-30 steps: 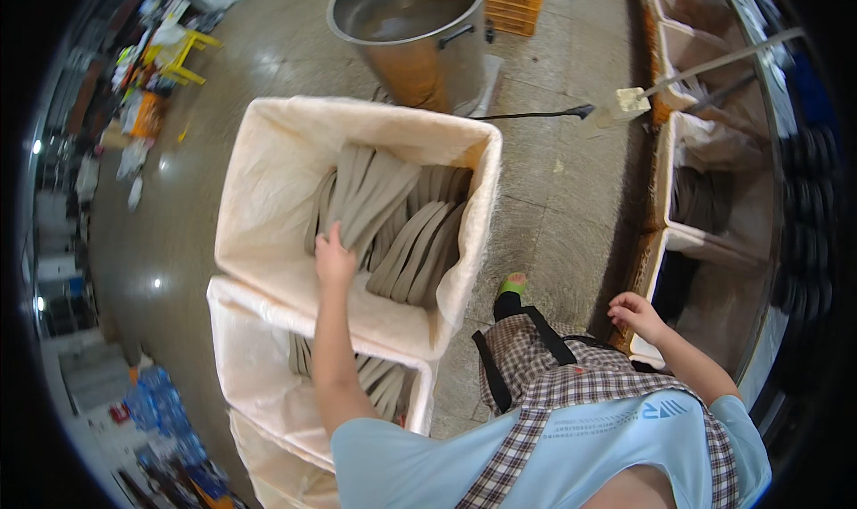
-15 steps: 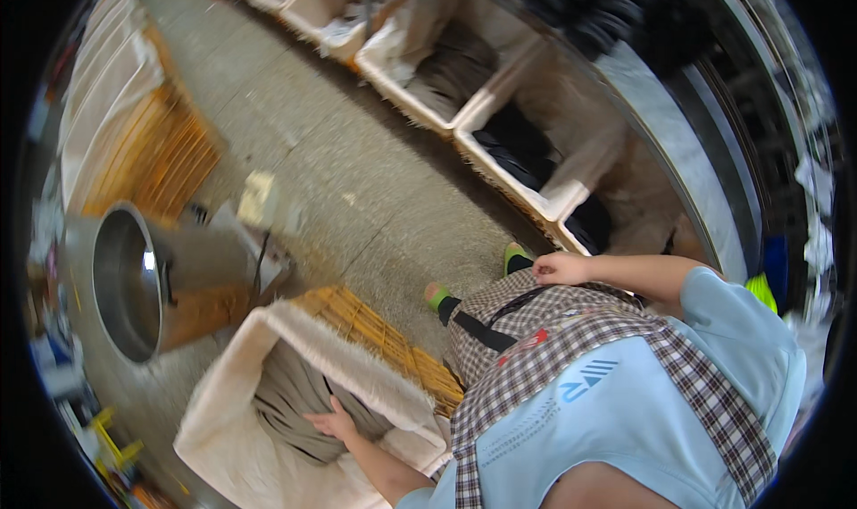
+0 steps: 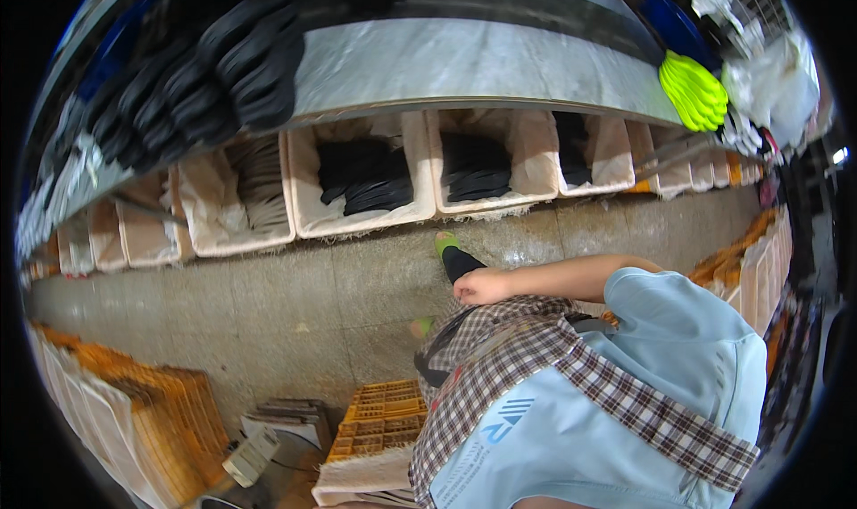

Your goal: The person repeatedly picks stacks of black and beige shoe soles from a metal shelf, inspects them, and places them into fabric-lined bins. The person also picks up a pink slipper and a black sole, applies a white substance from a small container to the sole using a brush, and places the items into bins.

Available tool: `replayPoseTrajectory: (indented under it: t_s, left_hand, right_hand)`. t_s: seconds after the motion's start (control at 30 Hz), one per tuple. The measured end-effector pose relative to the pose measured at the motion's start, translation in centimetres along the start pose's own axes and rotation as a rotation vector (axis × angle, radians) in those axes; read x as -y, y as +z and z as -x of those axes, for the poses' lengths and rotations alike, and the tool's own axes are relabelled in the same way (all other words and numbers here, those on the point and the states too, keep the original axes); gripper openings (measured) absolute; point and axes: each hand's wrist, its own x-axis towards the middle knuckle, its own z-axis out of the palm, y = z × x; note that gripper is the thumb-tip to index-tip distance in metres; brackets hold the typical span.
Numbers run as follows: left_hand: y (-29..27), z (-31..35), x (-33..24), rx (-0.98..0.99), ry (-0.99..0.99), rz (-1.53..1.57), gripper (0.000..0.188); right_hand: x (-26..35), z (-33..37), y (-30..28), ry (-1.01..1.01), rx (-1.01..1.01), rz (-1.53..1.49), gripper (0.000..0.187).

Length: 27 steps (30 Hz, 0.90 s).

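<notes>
My right hand [image 3: 482, 286] hangs in front of the checked apron [image 3: 527, 357], beside my leg. Its fingers are curled in, and nothing shows between them. My left hand is out of view. Beyond the right hand stands a row of lined bins under the counter. One lined bin [image 3: 302, 228] holds a pile of black, strip-like pieces [image 3: 370, 177]. The neighbouring bin [image 3: 439, 207] has a similar black pile [image 3: 478, 165]. Grey-brown pieces [image 3: 261, 183] lie in the bin to the left. At the lower edge, a lined yellow crate [image 3: 379, 411] is partly cut off.
Above the bins runs a grey marbled counter [image 3: 473, 67]. Stacked black curved pieces [image 3: 201, 85] lie on its left part, and a lime-green bundle [image 3: 694, 91] on its right. More yellow crates [image 3: 178, 402] stand at the lower left, near a pale box [image 3: 252, 455].
My view has turned right, toward the bins and counter. My left hand, over the grey-brown pieces in the crate before, has left view. The metal pot is out of sight. My right hand stays curled.
</notes>
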Motion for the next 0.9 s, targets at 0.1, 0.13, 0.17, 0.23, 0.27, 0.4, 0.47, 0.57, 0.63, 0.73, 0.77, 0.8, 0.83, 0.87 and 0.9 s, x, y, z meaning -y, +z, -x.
replayPoseTrajectory:
  t_s: [0.1, 0.13, 0.17, 0.23, 0.27, 0.4, 0.47, 0.57, 0.63, 0.73, 0.77, 0.8, 0.83, 0.87, 0.9]
  left_hand:
    - [6.6, -3.1, -9.2, 0.307, 0.056, 0.381, 0.058]
    - [9.0, -3.1, -12.1, 0.459, 0.072, 0.468, 0.056]
    - [11.4, -2.6, -15.0, 0.639, 0.284, 0.375, 0.03]
    - [13.9, 0.6, -20.3, 0.991, 0.342, 0.157, 0.034]
    - [15.7, 1.6, -22.9, 1.019, 0.699, 0.005, 0.037]
    - [17.9, 5.9, -31.1, 1.267, 0.63, 0.252, 0.066]
    - [18.5, 7.9, -34.3, 1.097, 0.768, 0.382, 0.067]
    - [19.0, 8.4, -37.2, 1.368, 0.822, 0.346, 0.066]
    - [19.3, 8.6, -38.2, 1.415, 0.9, 0.306, 0.066]
    - [19.9, 8.8, -38.6, 1.504, 0.883, 0.261, 0.066]
    - [20.1, 8.9, -38.5, 1.532, 0.864, 0.276, 0.066]
    - [20.2, 8.9, -38.4, 1.532, 0.859, 0.213, 0.065]
    - [20.4, 9.0, -38.3, 1.523, 0.862, 0.177, 0.064]
    - [20.5, 9.1, -38.1, 1.515, 0.862, 0.139, 0.063]
    - [20.6, 9.3, -38.0, 1.542, 0.846, 0.101, 0.062]
  right_hand:
    - [0.7, 0.7, -1.6, -0.088, -0.152, -0.089, 0.023]
    - [1.1, 0.9, -2.4, -0.084, -0.181, -0.123, 0.023]
    - [1.5, 1.1, -3.6, -0.131, -0.254, -0.151, 0.023]
    - [2.5, 1.6, -6.4, -0.163, -0.352, -0.214, 0.023]
    - [2.8, 1.9, -8.2, -0.211, -0.41, -0.273, 0.022]
    - [4.1, 2.3, -15.8, -0.332, -0.664, -0.345, 0.016]
    - [3.9, 2.5, -19.2, -0.394, -0.722, -0.428, 0.014]
    - [4.2, 2.3, -23.5, -0.438, -0.78, -0.455, 0.013]
    - [4.3, 1.9, -26.2, -0.53, -0.825, -0.418, 0.016]
    - [3.7, 0.5, -30.4, -0.488, -0.791, -0.47, 0.025]
    - [3.3, -0.6, -32.1, -0.535, -0.868, -0.386, 0.026]
    - [2.8, -1.7, -34.0, -0.553, -0.951, -0.303, 0.023]
    - [2.4, -2.9, -35.6, -0.556, -0.985, -0.396, 0.012]
    - [1.9, -4.4, -37.6, -0.519, -0.977, -0.55, 0.013]
    - [1.3, -6.0, -39.7, -0.55, -0.966, -0.69, 0.019]
